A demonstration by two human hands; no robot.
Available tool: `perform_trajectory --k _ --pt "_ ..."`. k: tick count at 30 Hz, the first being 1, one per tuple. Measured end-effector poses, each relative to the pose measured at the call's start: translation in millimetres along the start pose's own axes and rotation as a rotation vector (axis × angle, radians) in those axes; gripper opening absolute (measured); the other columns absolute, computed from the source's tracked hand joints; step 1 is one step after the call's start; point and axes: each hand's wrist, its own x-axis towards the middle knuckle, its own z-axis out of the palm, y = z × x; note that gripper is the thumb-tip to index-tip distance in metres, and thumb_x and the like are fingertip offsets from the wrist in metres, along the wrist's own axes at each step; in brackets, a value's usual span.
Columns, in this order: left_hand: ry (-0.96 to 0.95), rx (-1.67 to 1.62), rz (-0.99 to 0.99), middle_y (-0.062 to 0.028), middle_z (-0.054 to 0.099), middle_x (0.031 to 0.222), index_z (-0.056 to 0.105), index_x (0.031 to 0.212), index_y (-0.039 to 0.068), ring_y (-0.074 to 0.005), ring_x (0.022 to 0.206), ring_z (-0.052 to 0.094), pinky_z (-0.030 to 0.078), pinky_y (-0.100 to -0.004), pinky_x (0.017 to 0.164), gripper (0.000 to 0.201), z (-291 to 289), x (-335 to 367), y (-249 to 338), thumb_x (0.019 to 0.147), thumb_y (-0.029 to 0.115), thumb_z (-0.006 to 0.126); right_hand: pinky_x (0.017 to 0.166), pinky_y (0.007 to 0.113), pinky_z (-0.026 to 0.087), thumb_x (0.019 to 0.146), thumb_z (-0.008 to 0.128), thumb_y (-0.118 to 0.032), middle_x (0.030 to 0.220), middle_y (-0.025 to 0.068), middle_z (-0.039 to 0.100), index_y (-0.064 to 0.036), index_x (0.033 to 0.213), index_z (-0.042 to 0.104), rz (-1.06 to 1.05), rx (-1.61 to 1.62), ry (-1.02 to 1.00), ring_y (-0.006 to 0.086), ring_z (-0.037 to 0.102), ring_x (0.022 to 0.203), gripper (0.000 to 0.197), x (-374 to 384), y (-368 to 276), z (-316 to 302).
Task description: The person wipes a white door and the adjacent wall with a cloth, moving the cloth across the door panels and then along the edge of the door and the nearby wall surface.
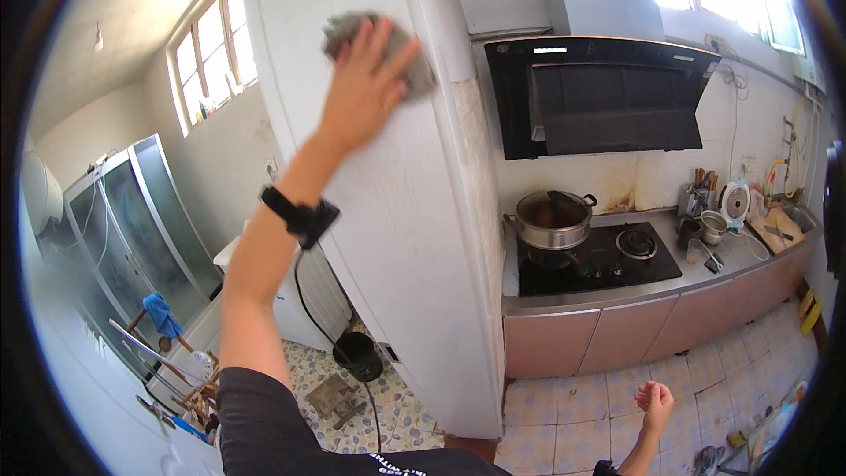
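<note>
My left hand [363,97] is raised high and presses a grey cloth [419,70] flat against a tall white panel [370,203]. Its fingers are spread over the cloth, whose edge is bunched and slightly blurred above the fingertips. A black strap with a small dark device [304,219] circles that wrist, and a cable hangs from it. Low on the right, my right hand [654,401] is held in the air over the tiled floor, apart from any object. Its fingers are curled in, with nothing visible in them.
Right of the panel, a steel pot with a glass lid [553,216] stands on a black gas hob [608,260] beneath a black range hood [604,97]. A knife lies on a cutting board [780,229]. Behind the panel, a black bucket [358,357] stands on the floor.
</note>
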Motion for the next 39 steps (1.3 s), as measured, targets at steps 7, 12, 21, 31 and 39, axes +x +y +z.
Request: perform_trajectory --k 7,12,21,31,39 --pt "0.156 0.461 -0.351 -0.0200 0.016 0.144 0.034 0.136 0.032 -0.0453 0.131 0.014 0.017 -0.0550 0.105 0.041 -21 87 -114 0.094 0.033 0.033 0.048 0.022 0.047 0.091 0.051 -0.025 0.073 0.0072 0.063 -0.0033 0.088 0.057 0.061 0.041 0.042 0.0139 0.060 0.055 0.023 -5 24 -12" --pt "0.279 0.189 -0.189 -0.0247 0.023 0.140 0.040 0.131 0.030 -0.0486 0.127 0.018 0.020 -0.0523 0.104 0.041 -11 61 -107 0.091 0.023 0.039 0.047 0.022 0.047 0.091 0.050 -0.025 0.071 0.0064 0.062 -0.0043 0.088 0.057 0.082 0.055 0.077 0.0126 0.058 0.053 0.022 -3 38 -10" --pt "-0.163 -0.128 0.040 -0.0143 0.024 0.143 0.057 0.117 0.026 -0.0432 0.131 0.016 0.022 -0.0519 0.105 0.060 -17 -113 16 0.063 0.002 0.061 0.041 0.022 0.045 0.089 0.052 -0.030 0.070 0.0045 0.062 -0.0082 0.085 0.056 0.008 0.023 0.031 0.0132 0.059 0.050 0.023 22 36 24" --pt "-0.131 0.138 0.110 -0.0067 0.019 0.146 0.037 0.133 0.030 -0.0306 0.135 0.016 0.021 -0.0412 0.110 0.063 -44 -20 -118 0.079 0.007 0.058 0.041 0.022 0.045 0.089 0.052 -0.032 0.070 0.0046 0.062 -0.0081 0.086 0.056 -0.002 -0.016 -0.007 0.0135 0.060 0.050 0.024 39 30 52" --pt "-0.017 0.241 -0.250 -0.0295 0.020 0.140 0.023 0.139 0.005 -0.0428 0.132 0.013 0.016 -0.0467 0.108 0.057 -55 41 -175 0.090 0.030 0.040 0.041 0.023 0.045 0.089 0.052 -0.032 0.069 0.0042 0.062 -0.0087 0.086 0.056 -0.039 -0.018 0.027 0.0132 0.059 0.049 0.024 47 59 43"
